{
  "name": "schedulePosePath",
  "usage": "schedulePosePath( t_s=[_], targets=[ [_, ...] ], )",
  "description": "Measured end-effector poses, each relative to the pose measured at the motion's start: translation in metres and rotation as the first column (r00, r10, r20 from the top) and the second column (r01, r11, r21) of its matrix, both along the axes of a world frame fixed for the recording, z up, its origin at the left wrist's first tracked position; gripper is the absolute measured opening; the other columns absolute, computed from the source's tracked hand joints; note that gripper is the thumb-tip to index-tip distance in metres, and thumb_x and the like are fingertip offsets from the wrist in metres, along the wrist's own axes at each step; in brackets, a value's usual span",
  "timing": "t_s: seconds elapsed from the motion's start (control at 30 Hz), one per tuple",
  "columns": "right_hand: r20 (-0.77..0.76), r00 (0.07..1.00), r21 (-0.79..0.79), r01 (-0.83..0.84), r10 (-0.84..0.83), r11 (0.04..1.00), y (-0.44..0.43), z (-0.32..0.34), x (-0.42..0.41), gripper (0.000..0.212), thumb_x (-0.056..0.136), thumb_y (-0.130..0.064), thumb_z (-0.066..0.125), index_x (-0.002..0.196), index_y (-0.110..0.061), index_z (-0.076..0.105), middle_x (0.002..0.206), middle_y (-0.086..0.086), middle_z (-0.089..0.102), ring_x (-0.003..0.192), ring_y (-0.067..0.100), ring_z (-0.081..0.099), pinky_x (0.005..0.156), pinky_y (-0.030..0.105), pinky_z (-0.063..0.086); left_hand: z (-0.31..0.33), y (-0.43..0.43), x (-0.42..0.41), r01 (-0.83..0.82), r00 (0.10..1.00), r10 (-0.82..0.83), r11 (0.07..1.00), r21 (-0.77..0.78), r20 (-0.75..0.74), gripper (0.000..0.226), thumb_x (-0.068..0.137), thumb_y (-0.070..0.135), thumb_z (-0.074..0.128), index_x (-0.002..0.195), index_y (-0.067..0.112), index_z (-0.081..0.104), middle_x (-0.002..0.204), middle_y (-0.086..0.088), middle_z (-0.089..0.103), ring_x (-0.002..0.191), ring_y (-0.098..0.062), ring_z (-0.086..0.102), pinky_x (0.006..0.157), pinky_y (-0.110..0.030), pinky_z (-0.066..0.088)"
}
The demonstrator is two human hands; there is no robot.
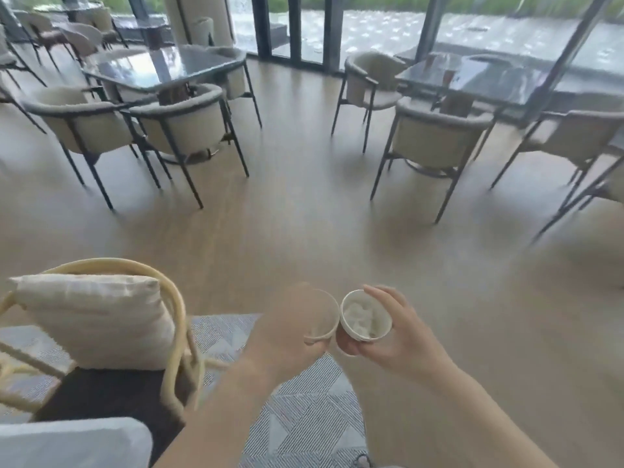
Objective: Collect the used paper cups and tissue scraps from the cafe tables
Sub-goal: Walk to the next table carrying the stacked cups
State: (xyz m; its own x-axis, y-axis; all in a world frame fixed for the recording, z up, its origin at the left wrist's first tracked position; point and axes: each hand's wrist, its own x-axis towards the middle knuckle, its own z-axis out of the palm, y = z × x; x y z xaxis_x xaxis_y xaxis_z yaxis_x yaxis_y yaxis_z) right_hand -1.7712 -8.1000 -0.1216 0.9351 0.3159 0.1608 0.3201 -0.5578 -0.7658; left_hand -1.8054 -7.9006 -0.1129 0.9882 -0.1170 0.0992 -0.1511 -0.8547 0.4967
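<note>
Wood-look flooring stretched through a cafe room toward tall windows, and motion blur softened all of it. Closest in, the right hand's fingers curled round the right cup. One finger lay over its far rim and the thumb sat under its near side. The right hand held it tilted, mouth toward the camera.

Crumpled tissue filled that cup; the number of scraps could not be told. The left cup hung rim to rim beside it, gripped by the left hand. That hand was so smeared that no single finger could be made out. Only the cup's rim read clearly, and its contents were unclear.

Both cups hung above the far edge of the patterned rug, and both forearms ran off the bottom of the frame. At the rug's left side stood a rattan chair with a pale cushion, partly cut off.

Well beyond the rug stood two dark glossy tables, one to the left and one to the right, ringed by beige chairs. Brownish patches on the right table were too blurred to name.
</note>
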Motion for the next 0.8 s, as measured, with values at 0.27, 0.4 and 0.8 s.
schedulePosePath(
  t_s=[0.27,0.4,0.8],
  targets=[
    [-0.001,0.959,-0.013,0.284,-0.284,0.959,-0.168,0.004,0.042,0.054,0.060,-0.027,0.081,0.106,-0.041,0.056,0.121,-0.024,0.041,0.108,-0.009,0.044,0.082,0.000,0.031,-0.006,-0.171,0.117,0.315,0.949,-0.315,0.947,0.057,-0.014,0.053,0.075,0.048,0.065,0.125,0.039,0.047,0.150,0.005,0.028,0.138,-0.010,0.025,0.105,-0.026,0.036],
    [-0.033,0.901,0.018,0.434,-0.433,0.901,-0.222,0.005,0.053,0.044,0.062,-0.031,0.076,0.096,-0.049,0.054,0.128,-0.024,0.037,0.115,-0.003,0.041,0.079,0.000,0.032,-0.002,-0.233,0.158,0.444,0.896,-0.444,0.894,0.061,-0.013,0.053,0.076,0.045,0.064,0.125,0.039,0.046,0.149,0.007,0.029,0.138,-0.009,0.024,0.102,-0.031,0.041],
    [0.069,0.825,-0.035,0.564,-0.561,0.825,-0.301,0.009,0.189,0.020,0.069,-0.027,0.076,0.085,-0.027,0.065,0.131,-0.015,0.039,0.118,-0.003,0.039,0.082,-0.006,0.023,0.002,-0.323,0.315,0.519,0.854,-0.513,0.852,-0.065,0.092,0.044,0.074,0.038,0.067,0.115,0.044,0.052,0.145,0.006,0.036,0.137,-0.009,0.027,0.097,-0.036,0.045]
  ],
)
